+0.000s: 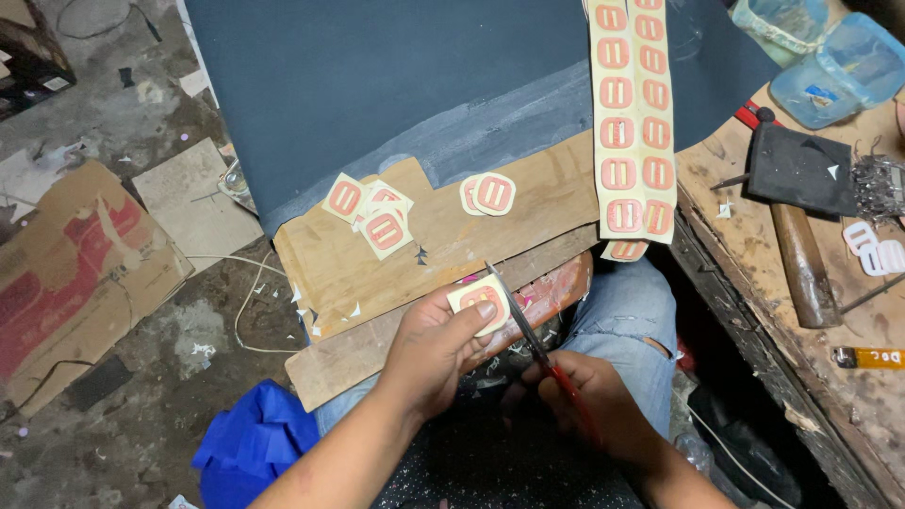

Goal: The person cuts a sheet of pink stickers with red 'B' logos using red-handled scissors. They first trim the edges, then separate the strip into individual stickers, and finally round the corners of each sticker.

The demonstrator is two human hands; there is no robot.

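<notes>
My left hand [429, 349] pinches a small cream paper piece [478, 300] printed with an orange buckle shape. My right hand [594, 401] grips red-handled scissors [528, 330], whose blades meet the right edge of that piece. Both hands hover over my lap, just in front of a wooden board [443, 236]. On the board lie two small heaps of cut-out pieces [372, 212], the second heap [488, 193] further right. Two long cream strips [633, 123] of the same orange shapes hang down over the board's right end.
A dark sheet [396, 75] covers the board's far side. A wooden bench [830, 311] at right carries a hammer [801, 217], white plastic buckles [877, 250] and clear plastic tubs [830, 57]. Cardboard [75, 273] and a blue bag [250, 443] lie on the floor at left.
</notes>
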